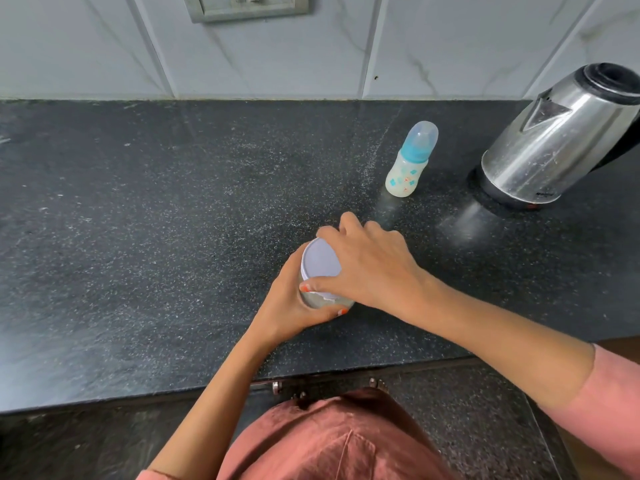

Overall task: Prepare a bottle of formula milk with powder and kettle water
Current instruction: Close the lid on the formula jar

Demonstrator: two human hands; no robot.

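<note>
The task looks to be at its very start. Near the front middle of the dark speckled stone counter (pixel 156 220), a small clear round jar (pixel 313 300) holding pale powder, presumably the formula, stands with its flat pale lilac plastic lid (pixel 320 259) on. The left hand (pixel 289 306) wraps around the jar's body, fingers and thumb curled about the wall, steadying it. The right hand (pixel 372 268) comes over from above, its thumb and fingers bent around the lid's rim in a gripping hold; this looks like the opening of the jar, though whether the lid has begun to loosen cannot be told. The small translucent plastic baby bottle (pixel 408 164) with a blue collar and clear dome cap stands upright farther back and to the right, well apart from the jar, capped and seemingly empty. Just beside it on the right stands the shiny steel electric kettle (pixel 554 140) on its black base, untouched. Left to do, by this view: open the jar, uncap the bottle, add powder, pour kettle water, close and mix.
</note>
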